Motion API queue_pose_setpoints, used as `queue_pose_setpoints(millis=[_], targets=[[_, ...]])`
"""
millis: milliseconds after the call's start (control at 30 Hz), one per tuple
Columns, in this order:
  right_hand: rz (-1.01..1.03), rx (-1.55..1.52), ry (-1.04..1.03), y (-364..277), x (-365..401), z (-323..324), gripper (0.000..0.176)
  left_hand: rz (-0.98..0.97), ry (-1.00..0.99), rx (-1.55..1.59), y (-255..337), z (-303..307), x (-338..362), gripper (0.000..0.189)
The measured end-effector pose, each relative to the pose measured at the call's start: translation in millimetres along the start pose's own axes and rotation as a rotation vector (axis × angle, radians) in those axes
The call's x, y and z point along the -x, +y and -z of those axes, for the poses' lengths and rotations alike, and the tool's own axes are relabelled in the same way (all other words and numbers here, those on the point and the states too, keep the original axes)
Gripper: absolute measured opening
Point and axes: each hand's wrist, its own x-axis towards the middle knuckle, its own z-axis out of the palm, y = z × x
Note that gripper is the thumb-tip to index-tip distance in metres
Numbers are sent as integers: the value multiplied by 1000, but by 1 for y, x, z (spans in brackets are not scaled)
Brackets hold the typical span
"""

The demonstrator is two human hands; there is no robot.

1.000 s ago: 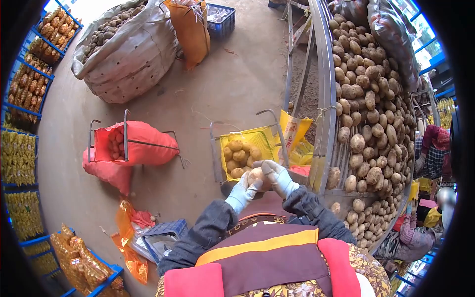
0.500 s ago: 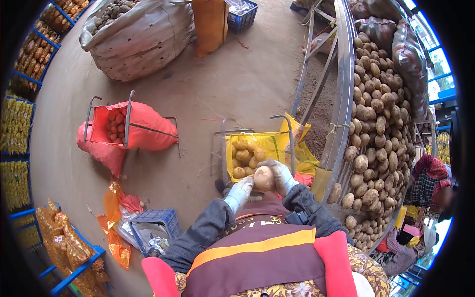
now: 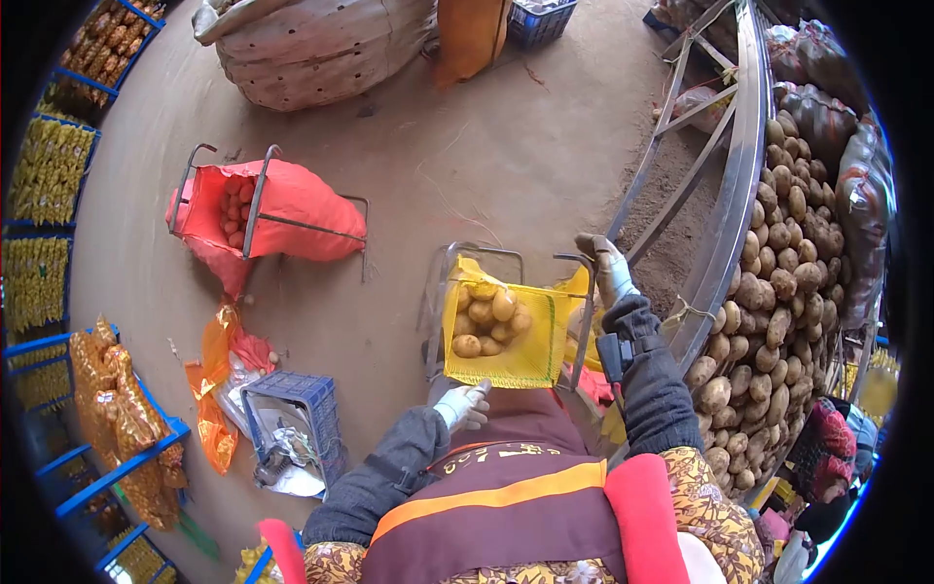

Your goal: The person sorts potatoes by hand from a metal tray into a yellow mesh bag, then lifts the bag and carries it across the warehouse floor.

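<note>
A yellow mesh bag (image 3: 530, 336) hangs open on a metal stand (image 3: 506, 251) in front of me, with several potatoes (image 3: 482, 321) inside. My left hand (image 3: 465, 405), in a pale glove, is just below the bag's near edge, fingers apart and nothing in them. To the right of the stand is my right hand (image 3: 610, 270), also gloved, its fingers stretched forward beside the stand's bent handle. I see nothing held in it. Whether it touches the handle cannot be made out.
A metal-edged sorting table (image 3: 725, 229) heaped with potatoes (image 3: 778, 282) runs along my right. At left are a red bag (image 3: 302, 214) on a stand, a blue crate (image 3: 331, 423) and blue racks (image 3: 126, 467). A large sack (image 3: 321, 54) stands ahead. Other people are at lower right.
The peeled-looking pale potato has left my hands. My hands have parted: the right moved forward and right past the stand, the left drew slightly down. The view has shifted.
</note>
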Motion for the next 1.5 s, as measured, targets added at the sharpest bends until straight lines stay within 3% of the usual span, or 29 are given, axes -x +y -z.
queue_pose_setpoints(millis=[67,200,267,333,433,500,533,600,667,733,833,933,967,1033,1067,1100,1167,1233,1367,1400,1467,1500], targets=[[-196,-161,-218,16,-8,-2,57,26,29,82,-3,-2,-12,79],[-194,-437,-326,32,-14,-8,63,-15,29,293,0,-8,-28,78],[-211,-551,-370,35,-22,-9,67,-29,123,335,6,-17,-35,74],[-81,-686,-568,36,-27,-16,76,-36,149,349,9,-19,-42,69],[-92,-601,-507,33,-24,-22,79,-41,242,327,9,-22,-53,51],[-54,-375,-418,27,-20,-26,78,-123,328,259,12,-28,-47,38],[-54,-369,-421,29,-22,-24,78,-125,324,264,8,-26,-50,38],[-82,47,-391,39,-31,-11,77,-128,281,101,-4,-20,-57,46],[-73,197,-361,41,-27,-5,75,-122,277,76,3,-21,-44,46],[-188,459,-167,33,-19,-7,72,-118,275,64,-2,-22,-44,46],[-263,576,-56,45,-29,4,70,-109,301,23,-16,-20,-59,47],[-392,1348,165,5,-37,59,78,-177,233,337,-10,30,-61,43],[-387,1363,161,-8,-35,55,78,-114,227,184,-6,29,-54,43],[-406,1684,-165,-35,-32,27,75,-108,237,108,-12,16,-58,47],[-407,1929,-249,-63,-13,-32,71,-103,255,15,-13,15,-59,51],[-294,1948,-257,-83,-1,-83,66,-128,272,156,-12,20,-47,52],[50,1483,-263,-64,-18,-131,60,-77,257,77,-27,36,-61,52],[165,1329,-294,-77,-9,-217,68,-2,262,28,-40,43,-64,51],[-69,1678,-580,-84,11,-342,73,0,284,35,-42,47,-50,51],[-64,1689,-578,-75,15,-352,59,0,276,36,-44,50,-47,51],[79,1886,-814,-42,-5,-356,36,-28,247,42,-50,55,-41,49],[70,1893,-812,-40,-3,-356,36,-27,238,41,-53,56,-37,49]])
